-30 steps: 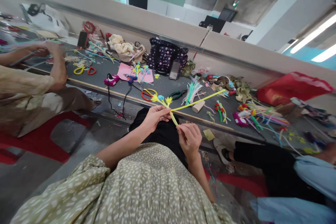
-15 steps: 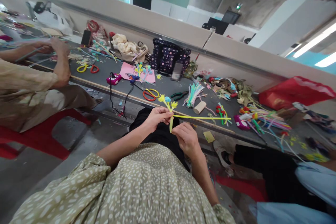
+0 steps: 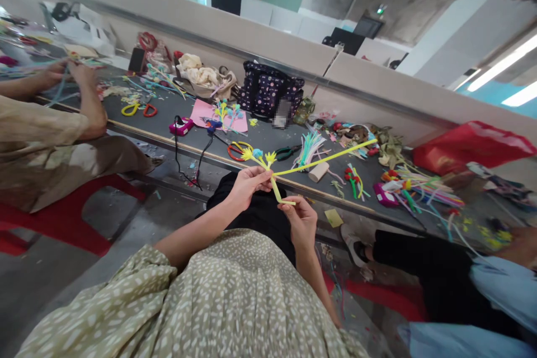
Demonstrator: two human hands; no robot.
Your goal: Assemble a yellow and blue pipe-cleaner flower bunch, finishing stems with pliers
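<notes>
Between my left thumb and fingers I pinch a small pipe cleaner bouquet (image 3: 259,155), two yellow flowers and a blue head on thin stems. My left hand (image 3: 250,185) is closed around its stem just below the heads. A long yellow pipe cleaner (image 3: 327,160) sticks out from the pinch, slanting up to the right over the table. Below the pinch hangs a pale yellow stem (image 3: 276,189), its lower end bent to the right. My right hand (image 3: 302,218) has its thumb and fingertips closed at that bent end.
Orange-and-yellow scissors (image 3: 235,151), dark pliers (image 3: 287,152), a bundle of pipe cleaners (image 3: 309,148) and a beige cylinder (image 3: 319,172) lie ahead on the table. Left of them are a glue gun (image 3: 213,126) and pink paper (image 3: 199,112). People sit on both sides.
The long yellow pipe cleaner has swung from nearly level to slanting upward. The lower stem end is now bent rightward, and my right hand has shifted slightly right. The bouquet has moved a little left.
</notes>
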